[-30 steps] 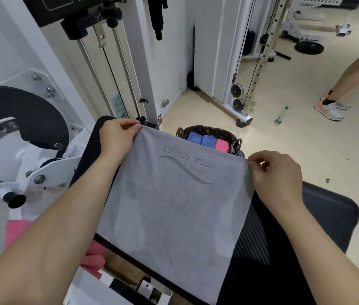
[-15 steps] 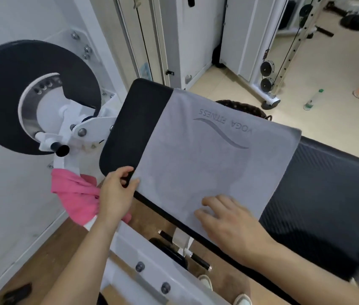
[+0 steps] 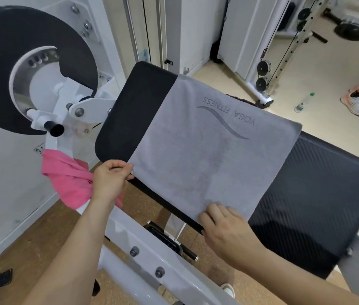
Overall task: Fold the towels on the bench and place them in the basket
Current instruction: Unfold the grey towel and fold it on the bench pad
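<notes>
A grey towel (image 3: 207,150) printed "YOGA FITNESS" lies spread flat across the black padded bench (image 3: 310,190). My left hand (image 3: 110,179) pinches the towel's near left corner at the bench's front edge. My right hand (image 3: 224,230) grips the towel's near right corner, fingers curled over the edge. A pink towel (image 3: 68,179) hangs crumpled off the white machine frame just left of my left hand. Only a sliver of the dark woven basket (image 3: 246,101) shows beyond the towel's far edge.
A large black weight disc (image 3: 2,69) on a white machine stands at the left. White frame bars (image 3: 143,256) run under the bench. A cable machine (image 3: 266,80), a water bottle (image 3: 304,103) and another person's shoes (image 3: 356,104) are on the floor behind.
The towel was laid down on the bench and my hands left its far corners. My left hand now pinches the near left corner and my right hand has slid to the near right corner.
</notes>
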The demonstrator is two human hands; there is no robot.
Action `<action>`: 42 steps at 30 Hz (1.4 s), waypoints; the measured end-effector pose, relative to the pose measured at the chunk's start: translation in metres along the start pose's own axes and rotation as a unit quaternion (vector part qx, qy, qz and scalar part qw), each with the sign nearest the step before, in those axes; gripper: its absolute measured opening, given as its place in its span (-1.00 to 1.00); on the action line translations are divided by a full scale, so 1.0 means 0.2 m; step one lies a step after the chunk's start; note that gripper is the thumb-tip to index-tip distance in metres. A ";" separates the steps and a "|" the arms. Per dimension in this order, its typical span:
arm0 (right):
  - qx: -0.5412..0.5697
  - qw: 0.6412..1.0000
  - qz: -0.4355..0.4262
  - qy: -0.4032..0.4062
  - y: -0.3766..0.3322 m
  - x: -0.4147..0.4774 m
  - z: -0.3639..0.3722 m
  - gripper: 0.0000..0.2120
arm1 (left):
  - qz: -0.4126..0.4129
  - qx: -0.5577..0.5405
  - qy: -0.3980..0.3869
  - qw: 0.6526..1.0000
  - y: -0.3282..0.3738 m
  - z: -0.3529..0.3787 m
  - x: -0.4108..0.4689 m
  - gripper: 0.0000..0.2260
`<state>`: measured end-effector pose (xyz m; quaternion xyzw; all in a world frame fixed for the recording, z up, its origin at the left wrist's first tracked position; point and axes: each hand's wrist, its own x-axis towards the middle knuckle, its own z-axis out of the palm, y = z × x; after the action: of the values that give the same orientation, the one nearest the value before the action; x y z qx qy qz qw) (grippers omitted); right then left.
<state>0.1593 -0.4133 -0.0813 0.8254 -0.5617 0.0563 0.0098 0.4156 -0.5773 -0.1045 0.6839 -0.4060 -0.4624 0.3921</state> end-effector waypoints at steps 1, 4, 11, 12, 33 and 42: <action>-0.007 1.000 0.003 0.002 0.00 -0.01 0.00 -0.92 | 0.008 -0.007 0.000 1.000 0.00 0.01 0.00 -0.89; -0.025 0.999 0.022 0.004 -0.01 -0.05 0.00 -0.92 | 0.080 0.020 0.002 0.997 0.00 0.01 -0.02 -0.85; -0.040 0.998 0.039 0.006 -0.04 -0.10 -0.01 -0.69 | 0.094 0.033 -0.083 0.992 0.03 -0.01 -0.03 -0.70; -0.036 0.998 0.043 0.008 -0.04 -0.10 -0.01 -0.70 | 0.080 0.039 -0.090 0.992 0.05 -0.02 -0.03 -0.69; 0.181 0.967 0.151 -0.096 0.04 -0.13 -0.16 -0.77 | 0.175 0.224 -0.077 0.955 0.07 -0.08 -0.02 -0.71; 0.376 0.883 0.281 -0.014 0.15 -0.11 -0.31 -0.86 | 0.120 0.060 -0.184 0.974 0.23 -0.18 0.06 -0.67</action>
<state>0.1174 -0.3988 -0.0230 0.5758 -0.7066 0.2523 -0.3250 0.4445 -0.5989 -0.0576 0.5557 -0.5775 -0.5046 0.3210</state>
